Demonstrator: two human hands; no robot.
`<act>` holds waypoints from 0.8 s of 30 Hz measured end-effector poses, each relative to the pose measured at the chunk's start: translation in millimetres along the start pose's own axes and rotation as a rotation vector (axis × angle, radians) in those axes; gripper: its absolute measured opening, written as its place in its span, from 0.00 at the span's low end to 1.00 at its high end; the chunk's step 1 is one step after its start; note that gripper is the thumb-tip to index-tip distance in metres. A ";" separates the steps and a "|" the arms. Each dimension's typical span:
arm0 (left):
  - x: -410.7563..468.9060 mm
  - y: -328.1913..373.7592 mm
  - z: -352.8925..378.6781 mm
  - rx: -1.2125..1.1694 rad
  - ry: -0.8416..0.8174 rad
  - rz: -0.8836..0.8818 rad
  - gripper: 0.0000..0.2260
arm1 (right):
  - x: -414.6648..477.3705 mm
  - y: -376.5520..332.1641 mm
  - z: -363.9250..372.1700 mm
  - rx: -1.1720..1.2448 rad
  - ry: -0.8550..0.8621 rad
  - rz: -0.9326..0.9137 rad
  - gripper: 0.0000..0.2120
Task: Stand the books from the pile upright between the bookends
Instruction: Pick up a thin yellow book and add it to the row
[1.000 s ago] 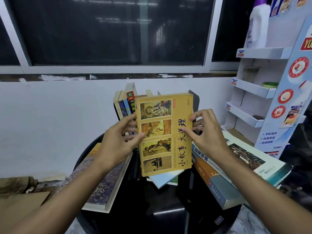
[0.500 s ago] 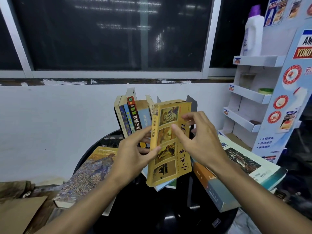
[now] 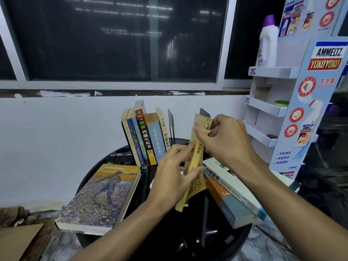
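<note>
While left hand, right hand grip yellow book, it tilts.

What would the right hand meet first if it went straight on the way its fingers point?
The right hand, pinching the yellow book, points left: probably the thin dark plate beside the standing books comes first, though depth is unclear.

The yellow book has swung from cover-on to spine-on. It is now nearly upright and further right, close to the far right bookend. The left hand has slid down to grip its lower half, and the right hand has risen to pinch its top corner.
</note>
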State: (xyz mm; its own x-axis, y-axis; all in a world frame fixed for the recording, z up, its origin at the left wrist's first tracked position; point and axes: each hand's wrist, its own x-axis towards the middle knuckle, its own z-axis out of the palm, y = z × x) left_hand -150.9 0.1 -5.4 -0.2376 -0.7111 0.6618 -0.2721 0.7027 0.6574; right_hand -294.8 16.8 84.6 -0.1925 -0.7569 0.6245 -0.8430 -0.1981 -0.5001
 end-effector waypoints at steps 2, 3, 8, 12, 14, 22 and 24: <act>-0.7 1.2 4.4 0.004 -0.004 0.010 0.30 | 3.2 2.9 -1.1 -0.007 0.018 0.010 0.16; -0.9 1.4 6.2 0.008 -0.001 0.015 0.30 | 4.0 4.3 -1.3 -0.007 0.021 0.015 0.16; 0.3 1.3 11.4 0.005 -0.003 0.025 0.32 | 5.8 5.5 -5.5 -0.022 0.031 0.013 0.13; 2.4 1.5 6.6 0.027 -0.016 0.020 0.29 | 10.3 2.1 -10.6 -0.033 0.051 -0.013 0.12; 5.6 0.5 0.7 0.028 -0.009 0.011 0.25 | 13.3 0.4 -12.8 -0.027 0.068 -0.032 0.13; 45.2 -29.4 -28.6 0.267 0.033 0.005 0.21 | 20.3 -4.4 -13.0 -0.017 0.089 -0.114 0.14; 59.0 -45.1 -36.8 0.344 0.028 -0.005 0.22 | 22.8 -6.0 -10.8 -0.012 0.089 -0.124 0.14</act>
State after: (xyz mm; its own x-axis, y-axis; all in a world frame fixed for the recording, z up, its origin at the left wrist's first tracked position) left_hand -118.3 -72.7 17.3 -0.2112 -0.7103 0.6714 -0.5729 0.6465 0.5038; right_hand -299.6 7.4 108.3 -0.1294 -0.6689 0.7320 -0.8689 -0.2792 -0.4088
